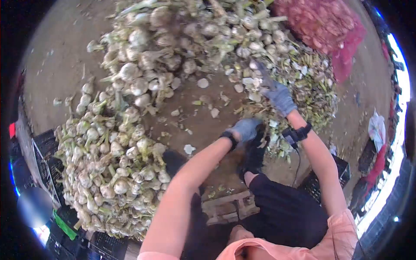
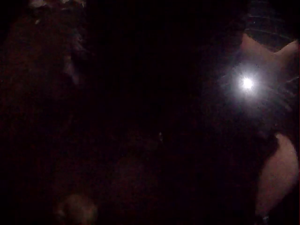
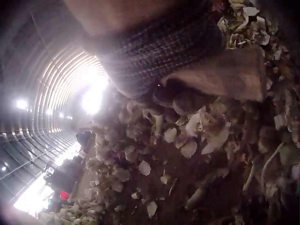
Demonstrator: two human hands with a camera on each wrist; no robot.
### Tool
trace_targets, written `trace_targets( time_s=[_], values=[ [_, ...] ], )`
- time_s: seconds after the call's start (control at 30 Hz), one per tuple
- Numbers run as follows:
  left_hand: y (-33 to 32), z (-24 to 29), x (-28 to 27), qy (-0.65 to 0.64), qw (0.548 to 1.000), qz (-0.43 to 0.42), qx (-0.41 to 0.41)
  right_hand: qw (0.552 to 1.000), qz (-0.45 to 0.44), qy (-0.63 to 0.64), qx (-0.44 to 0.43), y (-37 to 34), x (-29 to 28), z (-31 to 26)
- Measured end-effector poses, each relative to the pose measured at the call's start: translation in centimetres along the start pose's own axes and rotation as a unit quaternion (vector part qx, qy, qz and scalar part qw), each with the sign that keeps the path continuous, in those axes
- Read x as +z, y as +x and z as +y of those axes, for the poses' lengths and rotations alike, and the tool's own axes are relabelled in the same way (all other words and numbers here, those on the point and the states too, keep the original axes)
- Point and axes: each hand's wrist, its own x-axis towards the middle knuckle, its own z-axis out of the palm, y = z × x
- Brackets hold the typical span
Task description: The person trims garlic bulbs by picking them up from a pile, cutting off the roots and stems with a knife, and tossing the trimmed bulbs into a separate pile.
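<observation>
My right hand, in a grey knit glove, reaches over the trimmings and grips a flat, blade-like tool. In the right wrist view the flat tool has a broad, squared end and sticks out beyond the dark glove. A pale garlic bulb lies by its far tip. My left hand, also gloved, is low beside the dark shoe. Its fingers are mostly hidden, so I cannot tell whether it holds anything. The left wrist view is almost black.
Garlic bulbs with stems form a big heap on the left and another pile ahead. Cut stems and skins spread at the right. Beyond them lies a red mesh sack. A black crate stands at right.
</observation>
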Motion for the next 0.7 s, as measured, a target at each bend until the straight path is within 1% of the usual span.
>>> trace_targets(
  time_s=[0.03,0.07,0.1,0.13,0.17,0.2,0.27,0.3,0.33,0.4,0.43,0.47,0.5,0.53,0.57,0.6,0.63,0.67,0.7],
  values=[
    [1.3,0.7,-1.1,-0.043,0.995,0.074,0.058,0.995,0.02,-0.091,-0.029,0.0,-0.4,0.7],
    [2.2,1.1,-1.8,-0.085,0.978,0.148,0.118,0.989,0.03,-0.135,-0.049,0.1,-0.5,1.1],
    [2.6,1.6,-2.2,-0.08,0.978,0.157,0.113,0.98,0.041,-0.179,-0.069,0.2,-0.6,1.4],
    [2.9,1.9,-2.5,-0.076,0.979,0.17,0.083,0.996,0.049,-0.069,0.018,0.2,-0.5,1.7],
    [2.3,2.7,-4.0,-0.072,0.979,0.184,0.054,0.992,0.054,0.043,0.104,0.4,-0.3,1.2],
    [0.2,2.8,-4.9,-0.072,0.975,0.202,0.054,0.993,0.051,0.045,0.095,0.5,-0.2,0.8],
    [-3.4,2.0,-6.1,-0.022,0.986,0.165,-0.012,0.996,0.043,0.001,0.083,0.4,-0.6,-1.4],
    [-5.2,1.2,-6.4,-0.017,0.983,0.177,-0.052,0.992,0.012,-0.016,0.125,0.5,-0.9,-2.6],
    [-6.9,0.1,-6.6,-0.012,0.978,0.189,-0.093,0.992,0.008,-0.012,0.121,0.7,-0.1,-2.1],
    [-10.2,-2.3,-6.8,-0.05,0.939,0.322,-0.109,0.996,0.033,-0.061,0.052,1.3,1.4,-0.4],
    [-11.7,-3.2,-7.8,-0.118,0.899,0.401,-0.132,0.993,-0.008,-0.025,0.112,1.3,0.8,-3.7],
    [-13.1,-4.0,-8.6,-0.184,0.847,0.475,-0.154,0.994,-0.011,-0.022,0.11,1.5,1.6,-3.3],
    [-14.0,-4.9,-9.6,-0.218,0.777,0.572,-0.146,0.997,-0.002,-0.008,0.074,1.8,2.7,-2.4],
    [-14.8,-5.8,-10.7,-0.249,0.697,0.659,-0.134,0.999,0.008,0.006,0.039,1.9,3.4,-1.9],
    [-15.9,-7.5,-12.0,-0.224,0.676,0.686,-0.148,0.996,-0.019,0.058,0.072,1.5,2.9,-4.9],
    [-16.8,-9.3,-13.1,-0.199,0.653,0.712,-0.163,0.996,-0.02,0.058,0.071,1.5,3.2,-5.1],
    [-17.2,-10.8,-14.0,-0.199,0.651,0.714,-0.165,0.996,-0.045,0.054,0.06,1.6,3.6,-5.2],
    [-17.3,-12.1,-15.0,-0.136,0.655,0.708,-0.226,0.995,-0.069,0.049,0.049,1.6,3.8,-5.5],
    [-17.2,-13.2,-15.7,-0.072,0.655,0.696,-0.285,0.995,-0.058,0.071,0.045,1.4,4.2,-5.9]
  ],
)
